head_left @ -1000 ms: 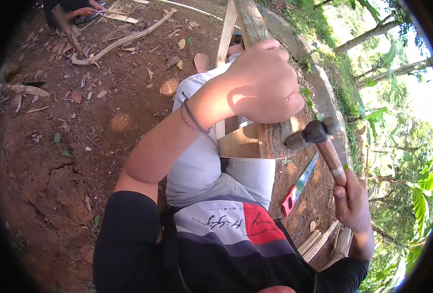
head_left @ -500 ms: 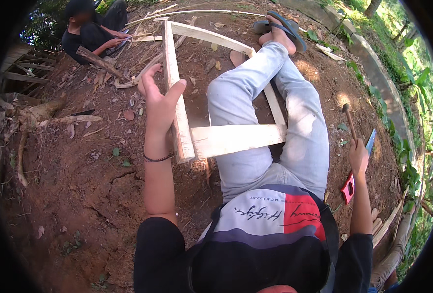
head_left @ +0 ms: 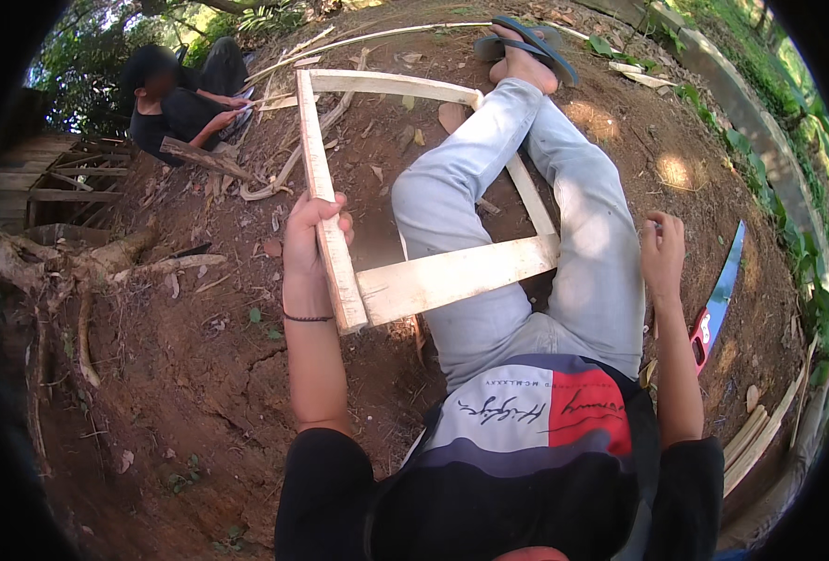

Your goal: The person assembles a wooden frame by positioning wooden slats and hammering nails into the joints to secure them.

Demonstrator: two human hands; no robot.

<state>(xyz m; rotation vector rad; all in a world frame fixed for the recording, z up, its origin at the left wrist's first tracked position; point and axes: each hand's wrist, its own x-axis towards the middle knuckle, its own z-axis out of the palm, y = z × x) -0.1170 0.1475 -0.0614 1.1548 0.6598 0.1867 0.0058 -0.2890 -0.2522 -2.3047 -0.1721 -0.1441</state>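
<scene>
My left hand [head_left: 313, 238] is closed around the left bar of a pale wooden frame [head_left: 339, 266], its fingers wrapped over the outer edge. The frame rests around my legs, with a wide board [head_left: 452, 276] crossing over my thighs and a narrower bar [head_left: 391, 84] at the far end. My right hand [head_left: 663, 252] is raised beside my right thigh with its fingers curled. What it holds, if anything, cannot be made out. To its right a handsaw [head_left: 725, 276] with a red handle lies on the soil, blade pointing away.
Another person [head_left: 185, 107] sits at the far left, hands on a small object. A stump with roots [head_left: 68, 266] stands at the left. Thin wood strips [head_left: 756, 439] lie at the lower right, and a low concrete edge [head_left: 732, 89] borders the greenery.
My left hand has gone from an outspread grip to wrapping the bar. My right hand has moved inward towards my thigh, and the hammer it held no longer shows. The view has shifted.
</scene>
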